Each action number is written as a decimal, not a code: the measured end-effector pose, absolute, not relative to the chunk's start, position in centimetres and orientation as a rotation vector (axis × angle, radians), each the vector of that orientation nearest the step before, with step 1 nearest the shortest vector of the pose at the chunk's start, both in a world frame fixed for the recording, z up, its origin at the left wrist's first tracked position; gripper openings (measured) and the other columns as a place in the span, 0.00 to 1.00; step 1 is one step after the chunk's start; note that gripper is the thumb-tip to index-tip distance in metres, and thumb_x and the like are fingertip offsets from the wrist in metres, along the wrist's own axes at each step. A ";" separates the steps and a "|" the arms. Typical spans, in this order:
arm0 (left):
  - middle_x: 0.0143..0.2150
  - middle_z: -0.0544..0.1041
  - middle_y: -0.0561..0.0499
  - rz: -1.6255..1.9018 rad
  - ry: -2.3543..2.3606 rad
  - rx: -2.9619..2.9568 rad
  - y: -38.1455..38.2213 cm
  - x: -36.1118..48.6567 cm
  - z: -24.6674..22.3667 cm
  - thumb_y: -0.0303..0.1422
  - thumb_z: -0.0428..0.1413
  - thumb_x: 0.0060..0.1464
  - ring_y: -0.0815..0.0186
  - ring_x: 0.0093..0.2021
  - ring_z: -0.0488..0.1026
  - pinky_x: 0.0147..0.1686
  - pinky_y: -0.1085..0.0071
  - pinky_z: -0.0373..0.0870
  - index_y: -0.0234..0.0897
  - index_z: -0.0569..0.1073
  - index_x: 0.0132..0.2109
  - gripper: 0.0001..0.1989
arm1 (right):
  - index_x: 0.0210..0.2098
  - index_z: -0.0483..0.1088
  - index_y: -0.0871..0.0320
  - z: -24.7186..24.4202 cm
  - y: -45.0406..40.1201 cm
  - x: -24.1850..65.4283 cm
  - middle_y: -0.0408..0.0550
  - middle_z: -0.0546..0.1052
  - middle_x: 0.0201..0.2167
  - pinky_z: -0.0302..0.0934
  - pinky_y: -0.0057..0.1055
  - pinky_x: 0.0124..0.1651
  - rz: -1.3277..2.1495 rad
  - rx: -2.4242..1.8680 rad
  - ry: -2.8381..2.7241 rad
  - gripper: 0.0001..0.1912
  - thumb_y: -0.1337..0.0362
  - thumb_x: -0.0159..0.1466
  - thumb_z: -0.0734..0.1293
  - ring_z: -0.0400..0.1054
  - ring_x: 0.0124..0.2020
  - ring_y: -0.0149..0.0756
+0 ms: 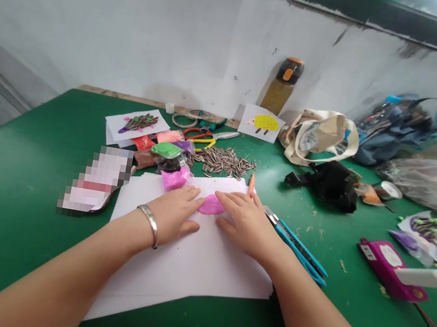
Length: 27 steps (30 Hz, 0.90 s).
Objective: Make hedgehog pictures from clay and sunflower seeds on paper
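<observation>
A flattened pink clay piece (212, 205) lies on white paper (185, 264). My left hand (179, 213), with a silver bracelet at the wrist, rests on the paper at the clay's left edge, fingers extended. On the other side, my right hand (244, 221) lies with spread fingers, its fingertips touching the clay's right edge. Neither hand grasps anything. Just beyond my left fingers is a packet of pink clay (175, 178). An orange pen-like item (252, 184) stands out behind my right hand.
Sunflower seeds (225, 162), clay packets (166, 149) and pliers (202, 135) lie beyond the paper. A phone (98, 180) is left; blue-handled tools (300, 250) and a magenta device (391, 268) are right. A bottle (282, 85) and bags (319, 138) stand along the wall.
</observation>
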<state>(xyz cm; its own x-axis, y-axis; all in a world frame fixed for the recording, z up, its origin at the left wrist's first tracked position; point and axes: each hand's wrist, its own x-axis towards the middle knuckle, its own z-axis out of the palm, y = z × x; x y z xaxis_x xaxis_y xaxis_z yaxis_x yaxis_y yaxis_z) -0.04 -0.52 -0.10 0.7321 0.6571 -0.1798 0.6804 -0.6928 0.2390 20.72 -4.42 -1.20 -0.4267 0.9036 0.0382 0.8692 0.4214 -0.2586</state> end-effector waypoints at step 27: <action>0.61 0.61 0.39 -0.218 1.074 2.593 -0.5 -0.2 -0.5 0.38 0.55 0.55 0.52 0.60 0.59 0.58 0.58 0.58 0.36 0.60 0.63 0.30 | 0.60 0.59 0.38 0.2 -5.6 22.3 0.46 0.51 0.67 0.36 0.63 0.62 0.324 -1.569 -2.696 0.29 0.43 0.61 0.60 0.41 0.66 0.60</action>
<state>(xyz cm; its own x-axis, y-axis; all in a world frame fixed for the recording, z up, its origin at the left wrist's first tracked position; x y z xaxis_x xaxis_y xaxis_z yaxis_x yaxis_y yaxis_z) -0.24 -0.54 -0.48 0.7050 0.6594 -0.2612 0.7090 -0.6638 0.2381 22.29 -5.64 0.24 -0.4993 0.8608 -0.0990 0.8598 0.4780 -0.1798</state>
